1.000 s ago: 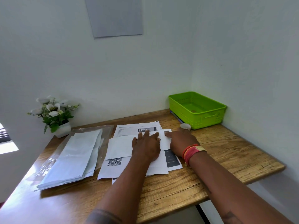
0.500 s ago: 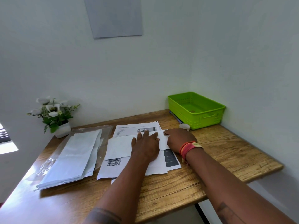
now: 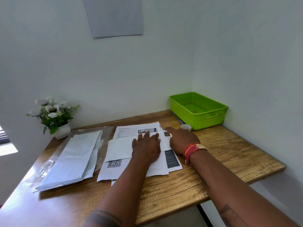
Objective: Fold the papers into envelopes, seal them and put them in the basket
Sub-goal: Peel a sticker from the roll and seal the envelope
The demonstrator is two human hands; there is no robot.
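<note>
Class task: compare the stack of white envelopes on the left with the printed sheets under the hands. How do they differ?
The envelopes are blank, long and narrow, lying on clear plastic; the printed sheets carry text and a QR code, are wider, and lie on the table. Both are white paper, lying flat.

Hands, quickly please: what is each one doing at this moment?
Left hand: open, fingers straight, pressing flat on the folded paper.
Right hand: on the same paper's right end; grip cannot be told.

Soft daylight enters at my left, throwing glare across the counter (image 3: 24, 185) there. My forearms cast faint shadows. Wide-angle bending curves the edges; focus stays sharp.
</note>
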